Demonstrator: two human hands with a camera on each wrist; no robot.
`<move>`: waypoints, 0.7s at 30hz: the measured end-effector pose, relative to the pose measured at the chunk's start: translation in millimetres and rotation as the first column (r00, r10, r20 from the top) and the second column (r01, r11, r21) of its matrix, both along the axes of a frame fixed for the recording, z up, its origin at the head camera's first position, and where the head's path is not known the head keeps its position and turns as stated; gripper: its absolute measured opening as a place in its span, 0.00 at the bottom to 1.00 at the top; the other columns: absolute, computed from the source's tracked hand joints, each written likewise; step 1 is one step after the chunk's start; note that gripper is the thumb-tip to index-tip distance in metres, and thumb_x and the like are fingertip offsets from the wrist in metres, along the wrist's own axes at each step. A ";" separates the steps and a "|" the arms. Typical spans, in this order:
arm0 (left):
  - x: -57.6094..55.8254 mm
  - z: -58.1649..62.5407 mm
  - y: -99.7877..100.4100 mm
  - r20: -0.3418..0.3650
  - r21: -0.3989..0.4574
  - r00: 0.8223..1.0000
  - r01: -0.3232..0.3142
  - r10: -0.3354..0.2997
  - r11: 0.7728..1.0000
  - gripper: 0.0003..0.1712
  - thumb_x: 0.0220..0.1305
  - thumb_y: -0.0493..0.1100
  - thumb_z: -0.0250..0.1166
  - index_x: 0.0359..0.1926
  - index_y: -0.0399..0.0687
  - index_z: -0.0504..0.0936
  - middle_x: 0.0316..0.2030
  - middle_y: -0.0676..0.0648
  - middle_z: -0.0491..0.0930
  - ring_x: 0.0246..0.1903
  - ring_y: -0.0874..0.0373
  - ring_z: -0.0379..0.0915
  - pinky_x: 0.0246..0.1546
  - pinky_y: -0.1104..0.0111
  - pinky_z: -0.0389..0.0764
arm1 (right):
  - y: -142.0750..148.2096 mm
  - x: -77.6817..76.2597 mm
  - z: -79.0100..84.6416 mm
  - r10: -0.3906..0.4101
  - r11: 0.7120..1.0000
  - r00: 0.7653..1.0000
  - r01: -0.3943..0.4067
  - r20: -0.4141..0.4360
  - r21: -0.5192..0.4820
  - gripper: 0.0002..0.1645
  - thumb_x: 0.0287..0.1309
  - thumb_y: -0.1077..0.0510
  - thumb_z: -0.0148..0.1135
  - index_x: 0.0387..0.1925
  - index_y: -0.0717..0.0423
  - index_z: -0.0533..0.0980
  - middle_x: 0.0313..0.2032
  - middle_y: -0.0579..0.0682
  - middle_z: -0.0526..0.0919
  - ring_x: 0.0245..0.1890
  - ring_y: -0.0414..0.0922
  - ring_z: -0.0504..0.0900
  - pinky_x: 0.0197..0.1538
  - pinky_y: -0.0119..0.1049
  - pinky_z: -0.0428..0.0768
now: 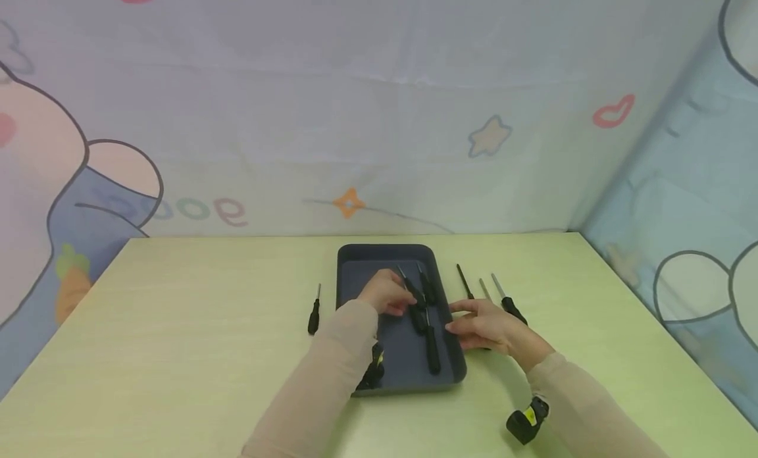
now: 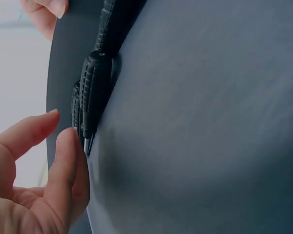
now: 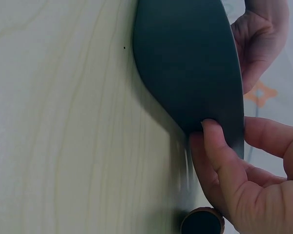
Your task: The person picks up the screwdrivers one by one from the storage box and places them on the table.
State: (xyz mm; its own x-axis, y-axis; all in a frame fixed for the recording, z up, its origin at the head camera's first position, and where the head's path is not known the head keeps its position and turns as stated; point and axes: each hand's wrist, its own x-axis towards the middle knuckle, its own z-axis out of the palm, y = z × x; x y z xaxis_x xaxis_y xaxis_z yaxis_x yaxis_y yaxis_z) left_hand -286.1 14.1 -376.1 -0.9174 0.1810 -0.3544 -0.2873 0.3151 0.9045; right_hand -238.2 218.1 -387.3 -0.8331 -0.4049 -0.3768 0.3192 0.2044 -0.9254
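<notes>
A dark grey tray [image 1: 408, 387] holds several black-handled screwdrivers, one of which [image 1: 433, 353] lies lengthwise near the front right. My left hand [image 1: 387, 293] reaches in over the tray, its fingertips right at the screwdrivers. In the left wrist view, its thumb and forefinger stand apart with nothing between them, beside a ribbed screwdriver handle [image 2: 95, 83]. At the right side of the tray, my right hand [image 1: 482, 326] grips the rim. Its fingers press the outer wall [image 3: 185, 58] in the right wrist view, with the thumb over the edge.
To the left of the tray lies a small screwdriver [image 1: 314, 320]. On the right, a black-handled screwdriver [image 1: 514, 310] and a dark-shafted one [image 1: 464, 280] lie near a third metal shaft [image 1: 485, 289]. A printed cloth [image 1: 385, 149] hangs behind the wooden table [image 1: 207, 326].
</notes>
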 end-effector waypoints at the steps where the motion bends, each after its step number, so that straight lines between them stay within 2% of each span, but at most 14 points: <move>1: 0.3 -0.4 1.0 -0.002 -0.014 1.000 0.001 -0.001 1.000 0.27 0.50 0.26 0.66 0.51 0.29 0.67 0.17 0.47 0.70 0.14 0.60 0.67 0.15 0.74 0.73 | 0.2 0.3 -0.2 -0.001 1.000 1.000 0.001 0.002 0.000 0.37 0.58 0.69 0.56 0.64 0.76 0.51 0.43 0.62 0.79 0.40 0.50 0.82 0.43 0.42 0.80; 5: -0.7 -3.4 4.4 -0.013 -0.074 1.000 0.010 -0.011 0.997 0.20 0.48 0.29 0.69 0.40 0.33 0.69 0.14 0.47 0.69 0.12 0.60 0.66 0.14 0.72 0.72 | 0.5 0.6 -0.3 -0.005 1.000 1.000 0.005 0.001 0.000 0.37 0.58 0.69 0.56 0.64 0.76 0.51 0.43 0.61 0.80 0.40 0.49 0.82 0.43 0.42 0.80; 7: -1.4 -5.3 5.6 -0.008 -0.109 0.999 0.032 -0.033 0.994 0.15 0.47 0.31 0.71 0.30 0.35 0.71 0.13 0.47 0.69 0.12 0.60 0.66 0.15 0.71 0.74 | 0.5 0.9 -0.5 -0.002 1.000 1.000 0.002 -0.001 -0.007 0.37 0.58 0.69 0.56 0.64 0.77 0.51 0.43 0.62 0.80 0.40 0.50 0.82 0.43 0.43 0.80; 12: 1.9 -7.2 5.9 -0.007 -0.172 0.995 0.100 -0.102 0.980 0.19 0.47 0.38 0.74 0.15 0.42 0.70 0.11 0.47 0.70 0.11 0.60 0.67 0.20 0.67 0.79 | 0.4 1.7 -1.0 0.010 1.000 1.000 -0.010 -0.005 -0.018 0.36 0.58 0.69 0.55 0.64 0.77 0.51 0.45 0.65 0.79 0.41 0.51 0.82 0.44 0.44 0.80; 14: 4.0 -6.7 6.3 -0.027 -0.193 0.993 0.107 -0.114 0.975 0.18 0.46 0.40 0.75 0.17 0.41 0.71 0.11 0.47 0.71 0.11 0.60 0.67 0.20 0.67 0.79 | 0.7 1.5 -0.7 0.007 1.000 1.000 -0.007 -0.006 -0.011 0.36 0.58 0.69 0.55 0.64 0.77 0.51 0.45 0.65 0.79 0.41 0.51 0.82 0.44 0.44 0.80; 16: 5.1 -6.2 7.7 -0.048 -0.222 0.993 0.099 -0.112 0.970 0.18 0.45 0.42 0.76 0.23 0.38 0.74 0.13 0.46 0.72 0.12 0.59 0.68 0.20 0.66 0.79 | 1.0 1.1 -0.3 0.004 1.000 1.000 -0.004 -0.007 0.000 0.36 0.59 0.69 0.55 0.64 0.77 0.51 0.45 0.65 0.79 0.41 0.51 0.82 0.44 0.44 0.80; 18: 6.0 -5.8 9.2 -0.071 -0.282 0.991 0.088 -0.113 0.955 0.24 0.44 0.44 0.76 0.34 0.33 0.74 0.15 0.46 0.72 0.13 0.58 0.68 0.18 0.68 0.77 | 0.8 0.8 0.1 -0.003 1.000 1.000 0.003 -0.006 0.007 0.36 0.59 0.69 0.56 0.64 0.76 0.52 0.45 0.64 0.79 0.41 0.51 0.82 0.44 0.44 0.80; 21: 6.4 -6.2 11.2 -0.091 -0.369 0.989 0.077 -0.118 0.926 0.38 0.43 0.47 0.77 0.50 0.31 0.70 0.17 0.45 0.73 0.15 0.57 0.69 0.17 0.70 0.74 | 0.4 0.5 0.5 -0.010 1.000 1.000 0.010 -0.005 0.015 0.36 0.58 0.69 0.56 0.64 0.76 0.52 0.43 0.62 0.80 0.41 0.51 0.82 0.44 0.43 0.80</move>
